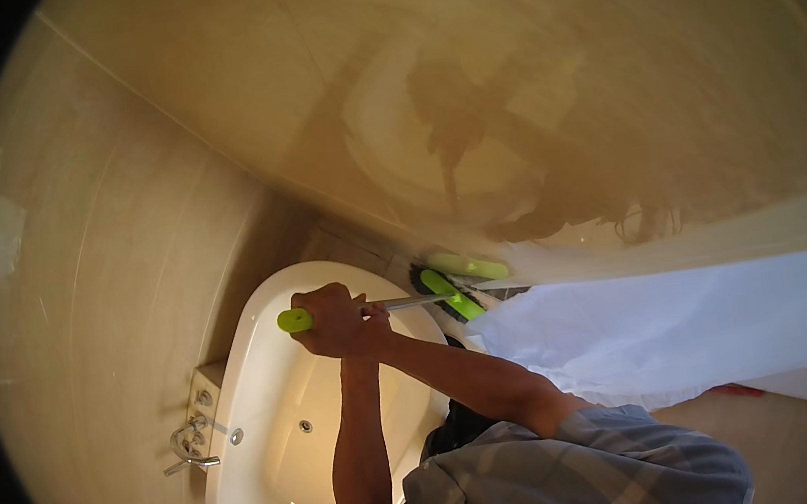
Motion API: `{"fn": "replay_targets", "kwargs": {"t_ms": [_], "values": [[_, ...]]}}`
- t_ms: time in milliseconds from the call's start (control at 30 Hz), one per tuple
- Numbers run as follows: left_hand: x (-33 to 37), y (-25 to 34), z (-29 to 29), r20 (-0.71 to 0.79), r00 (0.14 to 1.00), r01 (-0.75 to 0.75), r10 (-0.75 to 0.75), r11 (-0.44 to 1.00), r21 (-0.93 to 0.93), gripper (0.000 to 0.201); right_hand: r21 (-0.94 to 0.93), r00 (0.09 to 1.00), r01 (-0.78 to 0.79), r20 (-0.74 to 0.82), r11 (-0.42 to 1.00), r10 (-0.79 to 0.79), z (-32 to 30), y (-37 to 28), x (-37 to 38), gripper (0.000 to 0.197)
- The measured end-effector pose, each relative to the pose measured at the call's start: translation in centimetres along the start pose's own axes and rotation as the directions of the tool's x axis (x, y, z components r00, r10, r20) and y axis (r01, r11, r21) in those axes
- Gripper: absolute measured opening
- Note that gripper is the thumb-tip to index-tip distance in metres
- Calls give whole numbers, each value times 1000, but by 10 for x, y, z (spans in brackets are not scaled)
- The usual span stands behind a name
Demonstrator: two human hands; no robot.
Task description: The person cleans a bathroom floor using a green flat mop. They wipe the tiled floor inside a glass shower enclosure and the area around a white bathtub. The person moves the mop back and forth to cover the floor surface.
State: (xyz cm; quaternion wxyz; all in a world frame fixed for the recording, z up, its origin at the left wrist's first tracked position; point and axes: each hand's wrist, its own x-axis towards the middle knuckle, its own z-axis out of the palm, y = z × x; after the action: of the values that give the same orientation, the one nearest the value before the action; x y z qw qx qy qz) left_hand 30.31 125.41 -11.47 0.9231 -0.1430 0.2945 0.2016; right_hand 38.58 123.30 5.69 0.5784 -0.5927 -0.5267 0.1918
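While the view runs from the left, a metal tap (189,450) sits on the tiled ledge beside the white bathtub (262,410). Above the tub both hands are bunched together on one brush (400,302): left hand (324,314) and right hand (361,330) each wrapped tight round its metal shaft near the green grip end. The green-and-black brush head lies against the base of the beige wall (524,86), just left of a white sheet (675,329).
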Motion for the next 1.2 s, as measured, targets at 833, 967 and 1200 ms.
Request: {"fn": "replay_targets", "kwargs": {"t_ms": [833, 967, 1200], "values": [[52, 73, 137, 672, 378, -389, 637, -550, 739, 35, 278, 838, -329, 527, 902, 143, -16, 58, 175, 28], [51, 39, 144, 640, 384, -285, 666, -574, 768, 31, 306, 817, -353, 561, 884, 132, -41, 62, 162, 27], [45, 5, 132, 593, 487, -210, 641, -573, 792, 32, 298, 801, -404, 572, 865, 177, -60, 61, 134, 26]]}}
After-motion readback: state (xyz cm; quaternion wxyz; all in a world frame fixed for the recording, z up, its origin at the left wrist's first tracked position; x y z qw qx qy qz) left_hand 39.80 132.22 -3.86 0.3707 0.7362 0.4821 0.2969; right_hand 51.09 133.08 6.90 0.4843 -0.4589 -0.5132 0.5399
